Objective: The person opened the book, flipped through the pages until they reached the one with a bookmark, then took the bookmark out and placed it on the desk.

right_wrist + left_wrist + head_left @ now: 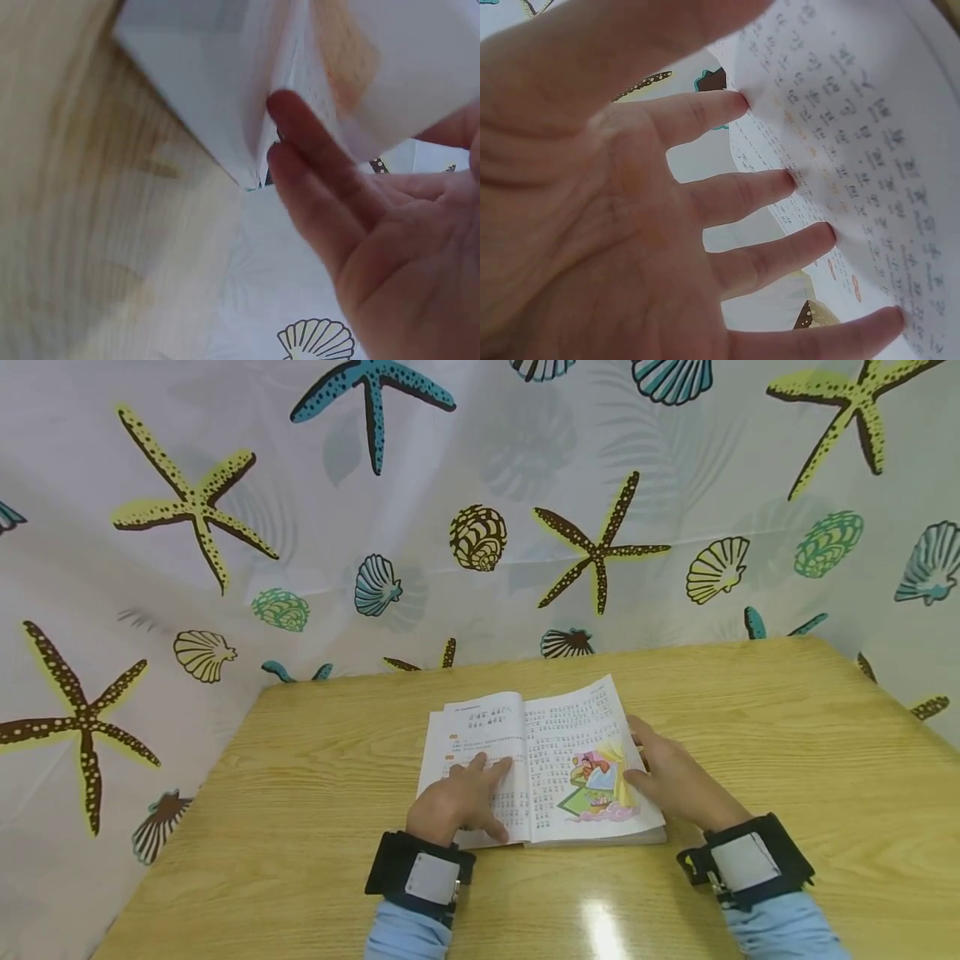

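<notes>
In the head view's lower centre the open book (534, 768) lies on the counter (315, 793); the left hand (459, 800), fingers spread and grasping nothing, presses its left page (487, 714), while the right hand (678, 778), partly closed, pinches the right page (573, 722) by its outer edge. A sideways tug there could crease or tear the thin paper, and fingers tucked among the sheets might lift several together. Easing the left hand's pressure could let that side spring up.
</notes>
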A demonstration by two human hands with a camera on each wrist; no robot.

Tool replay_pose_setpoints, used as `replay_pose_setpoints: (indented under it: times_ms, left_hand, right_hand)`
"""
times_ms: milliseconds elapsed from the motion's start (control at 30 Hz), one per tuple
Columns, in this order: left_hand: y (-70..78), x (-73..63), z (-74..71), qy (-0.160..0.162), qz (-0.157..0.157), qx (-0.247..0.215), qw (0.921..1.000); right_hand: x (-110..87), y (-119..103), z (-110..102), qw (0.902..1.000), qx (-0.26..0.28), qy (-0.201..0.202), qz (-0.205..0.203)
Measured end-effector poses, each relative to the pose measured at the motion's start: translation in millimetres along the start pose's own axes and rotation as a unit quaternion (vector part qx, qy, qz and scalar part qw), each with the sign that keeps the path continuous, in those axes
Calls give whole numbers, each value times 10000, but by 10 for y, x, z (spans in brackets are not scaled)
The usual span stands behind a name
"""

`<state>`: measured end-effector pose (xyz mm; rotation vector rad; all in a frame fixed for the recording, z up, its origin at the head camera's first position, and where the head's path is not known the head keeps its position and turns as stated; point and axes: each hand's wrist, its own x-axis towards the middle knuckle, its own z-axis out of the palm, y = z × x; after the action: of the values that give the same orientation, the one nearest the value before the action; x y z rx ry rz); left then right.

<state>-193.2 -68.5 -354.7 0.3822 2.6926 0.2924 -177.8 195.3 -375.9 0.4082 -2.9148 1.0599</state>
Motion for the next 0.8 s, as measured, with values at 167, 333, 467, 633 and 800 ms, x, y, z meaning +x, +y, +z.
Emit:
replay_pose_setpoints:
  times_ms: [167, 333, 467, 633, 800]
  left_hand:
    - [-14, 2, 1, -6, -20, -55, 10000]
    - [-20, -2, 5, -11, -8, -118, 9999]
    - [-33, 1, 8, 4, 40, -168, 9999]
    - [-54, -14, 6, 155, 152, -671, 9975]
    - [-92, -49, 3, 550, 182, -1884, 9804]
  right_hand:
    - [-8, -99, 9, 9977, 638, 73, -205]
    - [-32, -287, 85, 9837, 1596, -790, -250]
    - [3, -375, 266, 9818, 1180, -1306, -714]
    - [-6, -382, 468, 9753, -301, -1556, -1538]
    - [-30, -422, 513, 9710, -704, -1752, -1466]
